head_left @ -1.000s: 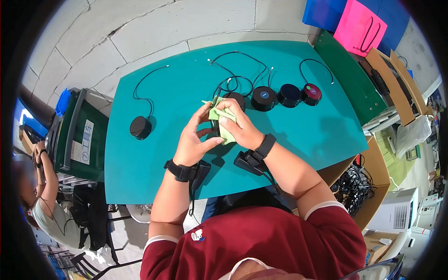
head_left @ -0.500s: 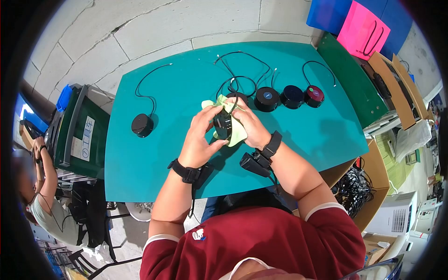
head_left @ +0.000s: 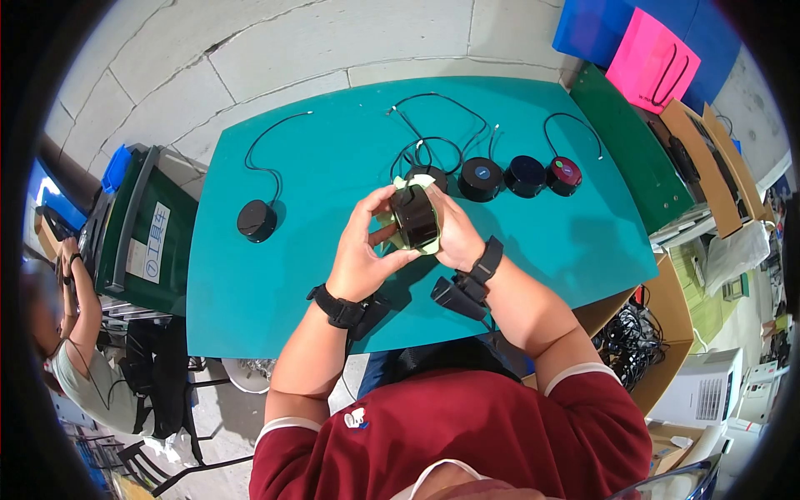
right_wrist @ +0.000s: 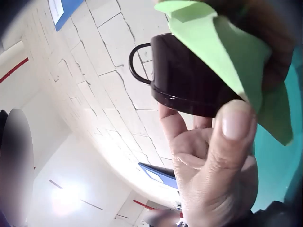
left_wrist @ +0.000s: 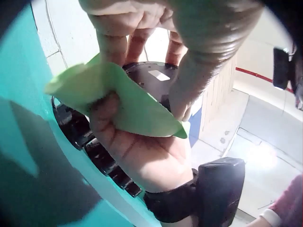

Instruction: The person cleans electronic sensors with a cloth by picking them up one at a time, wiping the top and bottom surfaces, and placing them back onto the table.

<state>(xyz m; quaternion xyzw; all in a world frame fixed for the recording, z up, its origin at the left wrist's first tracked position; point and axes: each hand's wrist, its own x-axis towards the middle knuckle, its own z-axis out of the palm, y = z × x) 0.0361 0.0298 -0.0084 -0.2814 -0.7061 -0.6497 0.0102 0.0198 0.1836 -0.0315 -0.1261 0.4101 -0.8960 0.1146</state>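
Note:
Held up over the table between both hands is a black cylindrical device [head_left: 417,218] with a short loop of black cable at one side. My left hand [head_left: 360,250] grips it by its edge, the thumb on the near side and the fingers opposite. A light green cloth [right_wrist: 236,56] lies around the device's other side. My right hand [head_left: 460,235] holds this cloth against the device, its thumb [left_wrist: 106,111] pressing on the fabric in the left wrist view. In the right wrist view, the device's dark side wall [right_wrist: 184,71] shows beside the cloth.
On the green table [head_left: 333,142] similar cabled devices stand in a row: a black one [head_left: 481,178], a dark one [head_left: 526,176] and a maroon-topped one [head_left: 564,173]. Another [head_left: 257,220] stands at left. A cardboard box of cables [head_left: 633,337] is at right; a person [head_left: 92,375] is at left.
The device has turned in my hands, so its broad dark side now faces the head camera. The cloth has shifted from across its top to behind and around it.

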